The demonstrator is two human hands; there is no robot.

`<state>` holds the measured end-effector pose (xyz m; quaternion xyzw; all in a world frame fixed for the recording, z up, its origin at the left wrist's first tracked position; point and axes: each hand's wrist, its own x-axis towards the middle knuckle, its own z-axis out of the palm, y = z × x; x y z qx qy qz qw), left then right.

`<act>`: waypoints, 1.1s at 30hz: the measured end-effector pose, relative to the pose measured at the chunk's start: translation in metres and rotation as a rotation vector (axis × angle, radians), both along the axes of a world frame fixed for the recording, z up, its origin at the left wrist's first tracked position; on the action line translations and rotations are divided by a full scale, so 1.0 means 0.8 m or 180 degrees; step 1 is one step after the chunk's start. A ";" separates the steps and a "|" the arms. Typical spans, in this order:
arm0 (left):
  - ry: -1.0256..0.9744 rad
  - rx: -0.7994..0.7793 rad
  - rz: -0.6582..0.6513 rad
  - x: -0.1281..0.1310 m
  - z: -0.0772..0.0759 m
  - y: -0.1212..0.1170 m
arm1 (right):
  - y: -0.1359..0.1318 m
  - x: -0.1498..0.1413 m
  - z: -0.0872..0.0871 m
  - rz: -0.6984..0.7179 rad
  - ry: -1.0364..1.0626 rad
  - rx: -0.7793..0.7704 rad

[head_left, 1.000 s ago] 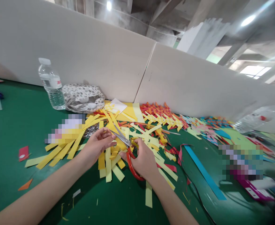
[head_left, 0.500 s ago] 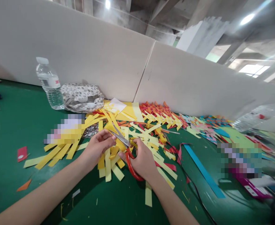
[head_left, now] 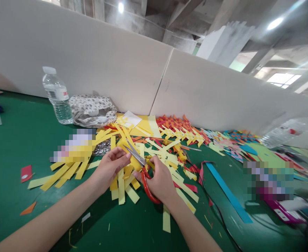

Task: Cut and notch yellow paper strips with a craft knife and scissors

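My right hand (head_left: 160, 180) grips red-handled scissors (head_left: 142, 169), whose metal blades point up and left over a heap of yellow paper strips (head_left: 122, 164). My left hand (head_left: 111, 166) lies just left of the blades, fingers curled and pinching a yellow paper strip next to the blade tips. Both hands work above the green table (head_left: 17, 147), over the yellow heap. The exact piece pinched is partly hidden by my fingers.
A water bottle (head_left: 57, 95) and a patterned cloth pouch (head_left: 93, 110) stand by the white partition (head_left: 103, 66). Woven orange-yellow paper pieces (head_left: 182, 129) and more colourful ones (head_left: 230, 141) lie to the right, with a blue strip (head_left: 228, 192), a black cable (head_left: 217, 210) and another bottle (head_left: 287, 131).
Hands and scissors stay in almost the same place; only the view shifts slightly.
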<state>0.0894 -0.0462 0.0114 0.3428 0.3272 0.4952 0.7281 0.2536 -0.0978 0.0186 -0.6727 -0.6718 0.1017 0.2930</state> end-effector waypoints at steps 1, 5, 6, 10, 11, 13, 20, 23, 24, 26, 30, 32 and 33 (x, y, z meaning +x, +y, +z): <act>0.0003 -0.0008 0.0006 0.000 0.000 0.000 | 0.000 0.000 0.000 -0.0002 0.0018 0.0009; -0.0003 0.0011 0.0046 0.000 -0.001 0.000 | 0.001 0.000 -0.002 0.0026 0.0166 0.0115; -0.0012 0.0012 0.0059 0.001 -0.002 0.000 | 0.001 0.001 -0.003 0.0035 0.0273 0.0107; 0.0100 -0.0079 -0.0050 0.004 -0.006 0.000 | 0.007 0.005 -0.004 -0.0011 0.1138 -0.0148; 0.0199 -0.0102 -0.0121 0.005 -0.008 -0.001 | 0.008 0.006 -0.004 -0.0030 0.1437 -0.0227; 0.0414 -0.0079 -0.0244 0.007 -0.012 -0.001 | 0.012 0.007 -0.004 0.0026 0.2127 -0.0386; 0.0673 0.0022 -0.0298 0.010 -0.018 -0.004 | 0.016 0.005 -0.010 0.0427 0.3384 -0.0845; 0.0684 -0.0001 -0.0308 0.010 -0.018 -0.003 | 0.015 0.004 -0.011 0.0395 0.3403 -0.0838; 0.0681 0.0003 -0.0292 0.010 -0.019 -0.003 | 0.015 0.004 -0.010 0.0372 0.3404 -0.0830; 0.0662 0.0001 -0.0239 0.009 -0.018 -0.001 | 0.015 0.001 -0.008 0.0320 0.3387 -0.0826; 0.0553 -0.0155 0.0040 0.006 -0.011 0.001 | 0.015 -0.002 -0.007 0.0246 0.3423 -0.0749; 0.0565 -0.0233 0.0138 0.005 -0.006 0.001 | 0.017 0.000 -0.007 0.0122 0.3506 -0.0552; 0.0604 -0.0248 0.0129 0.004 -0.004 0.001 | 0.017 0.001 -0.007 0.0028 0.3556 -0.0434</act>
